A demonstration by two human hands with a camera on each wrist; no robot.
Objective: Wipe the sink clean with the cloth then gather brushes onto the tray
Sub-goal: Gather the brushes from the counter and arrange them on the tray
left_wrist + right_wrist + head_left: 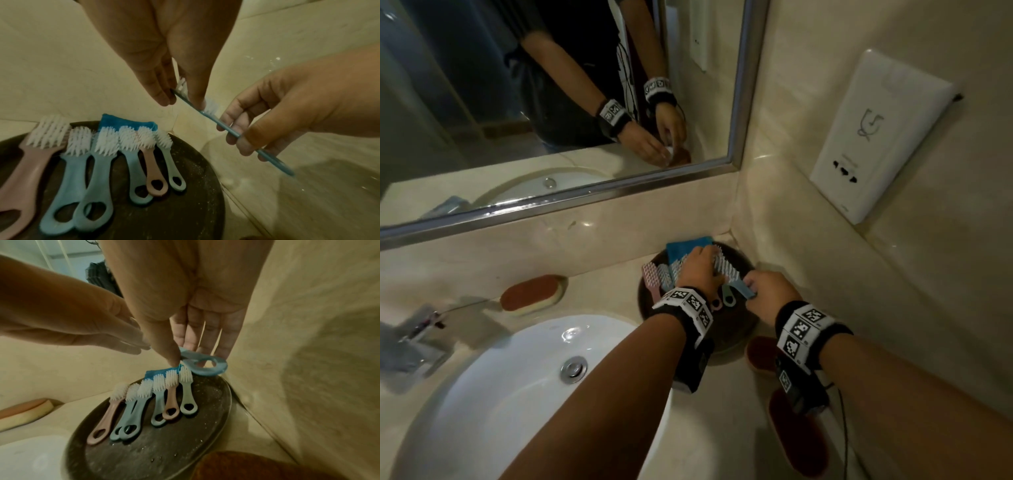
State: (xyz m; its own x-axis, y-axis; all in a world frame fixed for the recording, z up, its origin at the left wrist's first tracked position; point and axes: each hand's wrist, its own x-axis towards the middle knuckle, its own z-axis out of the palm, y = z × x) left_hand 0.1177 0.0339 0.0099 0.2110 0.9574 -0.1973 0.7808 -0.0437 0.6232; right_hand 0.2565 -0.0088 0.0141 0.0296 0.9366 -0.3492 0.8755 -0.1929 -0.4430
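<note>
Together both hands hold one blue plastic brush; six white-bristled plastic brushes lie on the round dark tray.

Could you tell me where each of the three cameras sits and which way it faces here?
Head: worn on the head, looking down at the sink and dark tray; both forearms, left hand and right hand show.
Left wrist: looks along the left hand at the blue brush held by both hands above the tray.
Right wrist: looks along the right hand pinching that brush's handle; the left hand's fingers show too.
Both wrist views share the six brushes lying on the tray and the blue cloth.
</note>
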